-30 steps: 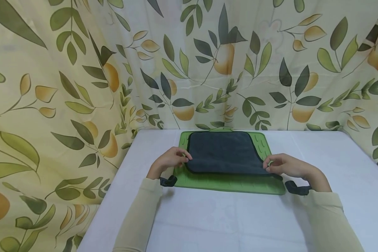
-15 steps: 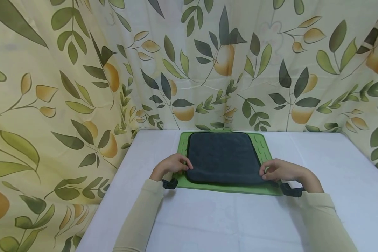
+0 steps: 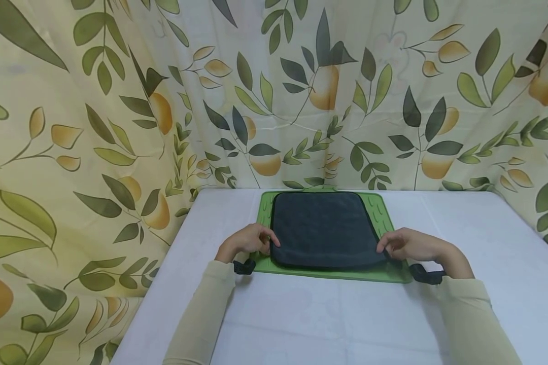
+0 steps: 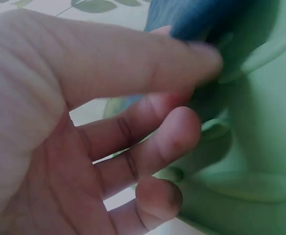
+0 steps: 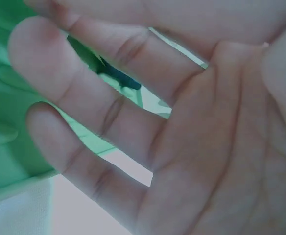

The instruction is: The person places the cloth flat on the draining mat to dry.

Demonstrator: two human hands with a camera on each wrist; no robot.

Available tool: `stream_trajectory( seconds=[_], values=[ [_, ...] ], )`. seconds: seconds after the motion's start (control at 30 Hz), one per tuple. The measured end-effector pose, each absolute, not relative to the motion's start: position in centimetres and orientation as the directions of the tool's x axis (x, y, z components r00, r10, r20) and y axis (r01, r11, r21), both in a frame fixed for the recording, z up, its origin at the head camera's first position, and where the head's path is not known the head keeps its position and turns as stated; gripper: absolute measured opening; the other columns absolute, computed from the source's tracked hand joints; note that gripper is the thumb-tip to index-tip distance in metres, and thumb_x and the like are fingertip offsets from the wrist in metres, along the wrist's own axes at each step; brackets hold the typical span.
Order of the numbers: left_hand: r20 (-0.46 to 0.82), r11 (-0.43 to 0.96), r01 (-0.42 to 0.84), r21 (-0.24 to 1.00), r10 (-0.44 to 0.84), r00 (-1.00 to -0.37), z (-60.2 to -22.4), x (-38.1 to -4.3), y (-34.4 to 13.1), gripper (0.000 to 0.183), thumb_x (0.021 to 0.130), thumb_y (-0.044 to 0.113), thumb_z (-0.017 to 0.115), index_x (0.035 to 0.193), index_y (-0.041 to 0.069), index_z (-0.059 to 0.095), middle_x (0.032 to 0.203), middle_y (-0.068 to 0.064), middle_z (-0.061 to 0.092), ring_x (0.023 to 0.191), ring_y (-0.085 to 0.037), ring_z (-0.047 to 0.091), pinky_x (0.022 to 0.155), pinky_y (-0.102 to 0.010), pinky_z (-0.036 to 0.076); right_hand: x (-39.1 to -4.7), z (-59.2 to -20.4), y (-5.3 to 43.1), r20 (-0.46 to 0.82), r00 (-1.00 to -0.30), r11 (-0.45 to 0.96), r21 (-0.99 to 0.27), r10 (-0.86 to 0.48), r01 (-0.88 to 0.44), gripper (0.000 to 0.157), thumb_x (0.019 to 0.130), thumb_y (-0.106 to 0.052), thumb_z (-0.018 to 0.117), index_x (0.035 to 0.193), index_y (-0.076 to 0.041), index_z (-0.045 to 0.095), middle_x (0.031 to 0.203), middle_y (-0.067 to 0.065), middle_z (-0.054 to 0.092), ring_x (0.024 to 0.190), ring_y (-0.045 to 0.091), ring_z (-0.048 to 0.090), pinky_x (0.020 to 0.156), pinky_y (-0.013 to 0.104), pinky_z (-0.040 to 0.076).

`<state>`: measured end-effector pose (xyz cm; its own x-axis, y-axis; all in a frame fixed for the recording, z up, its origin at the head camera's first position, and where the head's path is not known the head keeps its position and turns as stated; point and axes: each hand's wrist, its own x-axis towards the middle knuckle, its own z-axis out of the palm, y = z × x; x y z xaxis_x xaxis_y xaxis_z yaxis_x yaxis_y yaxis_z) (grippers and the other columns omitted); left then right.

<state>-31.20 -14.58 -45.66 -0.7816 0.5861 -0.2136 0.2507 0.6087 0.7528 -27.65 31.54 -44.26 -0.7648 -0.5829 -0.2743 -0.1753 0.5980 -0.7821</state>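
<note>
A dark grey cloth point(image 3: 324, 228) with black trim and rounded corners lies over a green ribbed mat point(image 3: 381, 213), its near edge bowed. My left hand point(image 3: 248, 241) pinches the cloth's near left corner between thumb and index finger. In the left wrist view the thumb point(image 4: 133, 61) covers most of the bluish-looking cloth point(image 4: 194, 19), and the other fingers curl loosely above the mat. At the near right corner, my right hand point(image 3: 413, 246) holds the cloth's edge. Its grip is cut off in the right wrist view, where three fingers point(image 5: 84, 90) hang over the mat.
A white-covered table point(image 3: 301, 319) extends around the mat and towards me. Behind and to the left hangs a curtain point(image 3: 274, 101) printed with leaves and fruit. Black wrist straps point(image 3: 426, 274) sit below both hands.
Both hands have come nearer to me and lowered the cloth's near edge, so it covers more of the green mat. Over the last half second the hands have shifted only slightly.
</note>
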Motion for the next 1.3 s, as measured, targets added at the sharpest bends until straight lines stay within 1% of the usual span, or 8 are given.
stream_trajectory(
  seconds=[0.2, 0.3, 0.5, 0.6, 0.73, 1.03, 1.17, 1.3],
  values=[
    [-0.191, 0.569, 0.256, 0.782, 0.609, -0.77, -45.3, -31.3, -15.1, 0.018, 0.094, 0.003, 0.07, 0.109, 0.009, 0.078, 0.085, -0.007, 0.073, 0.073, -0.014, 0.059, 0.069, -0.027, 0.048, -27.7, -44.1, 31.7, -0.263, -0.768, 0.575, -0.801, -0.584, -0.163, 0.023, 0.089, -0.001, 0.068, 0.112, 0.001, 0.068, 0.1, 0.007, 0.066, 0.089, 0.01, 0.06, 0.079, 0.027, 0.054],
    [-0.188, 0.568, 0.266, 0.779, 0.616, -0.765, -45.2, -31.4, -15.6, 0.016, 0.095, 0.008, 0.071, 0.109, 0.01, 0.078, 0.087, -0.007, 0.074, 0.078, -0.017, 0.061, 0.073, -0.028, 0.05, -27.7, -44.0, 31.8, -0.269, -0.767, 0.59, -0.789, -0.582, -0.171, 0.023, 0.091, -0.011, 0.072, 0.111, -0.002, 0.069, 0.103, 0.007, 0.07, 0.087, 0.011, 0.064, 0.076, 0.028, 0.05],
    [-0.181, 0.572, 0.287, 0.768, 0.625, -0.759, -45.4, -31.7, -16.1, 0.017, 0.094, 0.008, 0.072, 0.109, 0.008, 0.079, 0.088, -0.008, 0.074, 0.077, -0.014, 0.062, 0.074, -0.027, 0.051, -27.7, -44.0, 31.8, -0.291, -0.756, 0.607, -0.776, -0.587, -0.172, 0.023, 0.09, -0.013, 0.074, 0.11, -0.003, 0.07, 0.103, 0.008, 0.07, 0.088, 0.012, 0.063, 0.078, 0.027, 0.049],
    [-0.192, 0.581, 0.28, 0.764, 0.619, -0.761, -45.5, -31.7, -16.1, 0.017, 0.094, 0.008, 0.072, 0.109, 0.007, 0.079, 0.089, -0.007, 0.074, 0.076, -0.01, 0.06, 0.074, -0.026, 0.05, -27.5, -44.0, 31.6, -0.311, -0.753, 0.619, -0.769, -0.58, -0.159, 0.021, 0.089, -0.003, 0.069, 0.11, -0.003, 0.07, 0.103, 0.008, 0.068, 0.089, 0.01, 0.061, 0.078, 0.027, 0.051],
    [-0.207, 0.591, 0.273, 0.759, 0.617, -0.76, -45.7, -31.7, -16.1, 0.017, 0.095, 0.007, 0.071, 0.11, 0.007, 0.079, 0.09, -0.006, 0.073, 0.074, -0.011, 0.059, 0.071, -0.025, 0.049, -27.4, -44.1, 31.5, -0.336, -0.751, 0.642, -0.752, -0.568, -0.149, 0.029, 0.086, 0.007, 0.061, 0.11, -0.005, 0.071, 0.101, 0.008, 0.065, 0.089, 0.011, 0.057, 0.075, 0.026, 0.051],
    [-0.227, 0.612, 0.26, 0.747, 0.602, -0.765, -45.7, -31.5, -16.1, 0.017, 0.094, 0.004, 0.069, 0.108, 0.008, 0.079, 0.085, -0.005, 0.072, 0.072, -0.012, 0.057, 0.069, -0.025, 0.048, -27.4, -44.1, 31.5, -0.361, -0.736, 0.652, -0.745, -0.572, -0.141, 0.021, 0.095, -0.006, 0.063, 0.114, -0.007, 0.072, 0.102, 0.006, 0.065, 0.089, 0.013, 0.057, 0.076, 0.028, 0.048],
    [-0.237, 0.617, 0.236, 0.75, 0.585, -0.776, -45.7, -31.4, -16.0, 0.023, 0.096, -0.001, 0.06, 0.109, 0.007, 0.078, 0.085, -0.007, 0.071, 0.072, -0.014, 0.057, 0.069, -0.026, 0.049, -27.5, -44.3, 31.6, -0.319, -0.756, 0.623, -0.768, -0.572, -0.148, 0.023, 0.099, -0.009, 0.061, 0.119, -0.002, 0.068, 0.101, 0.01, 0.066, 0.086, 0.016, 0.061, 0.075, 0.031, 0.053],
    [-0.23, 0.639, 0.202, 0.742, 0.527, -0.818, -45.7, -31.3, -15.6, 0.025, 0.101, 0.005, 0.054, 0.113, 0.009, 0.076, 0.09, -0.007, 0.07, 0.074, -0.017, 0.061, 0.07, -0.028, 0.051, -27.7, -44.6, 31.7, -0.268, -0.792, 0.613, -0.773, -0.549, -0.163, 0.027, 0.101, -0.01, 0.06, 0.124, 0.001, 0.065, 0.097, 0.011, 0.064, 0.083, 0.018, 0.062, 0.074, 0.032, 0.055]
  ],
)
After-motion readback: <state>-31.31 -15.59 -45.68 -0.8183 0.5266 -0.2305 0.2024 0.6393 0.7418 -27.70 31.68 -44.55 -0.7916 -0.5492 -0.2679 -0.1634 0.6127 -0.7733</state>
